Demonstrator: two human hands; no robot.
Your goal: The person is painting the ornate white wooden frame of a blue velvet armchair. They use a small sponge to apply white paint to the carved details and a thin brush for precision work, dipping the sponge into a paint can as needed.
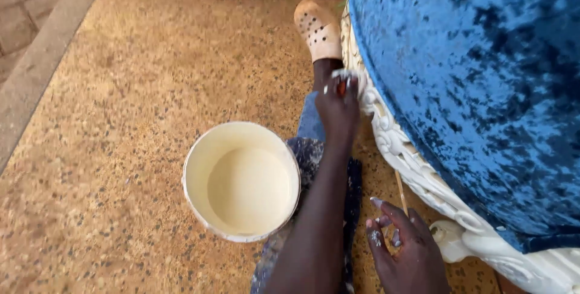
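The left hand (337, 108) reaches forward along the leg, its fingers (336, 89) clamped on a small brush or applicator with a reddish handle (341, 87), pressed against the carved white-painted wooden frame (393, 143) of a piece of furniture upholstered in blue crushed velvet (483, 89). The tool looks light and stiff; it is probably slick with wet paint, so a pinch low on the handle seems the sure hold. The right hand (405, 252) rests low beside the frame's scrolled edge, its paint-flecked fingers loosely apart and holding nothing. A round cream plastic bucket of pale paint (241, 180) stands on the speckled brown floor (121, 149), just beside the left forearm; it likely sloshes if tilted and is best taken by its rim. No label or sign shows on it.
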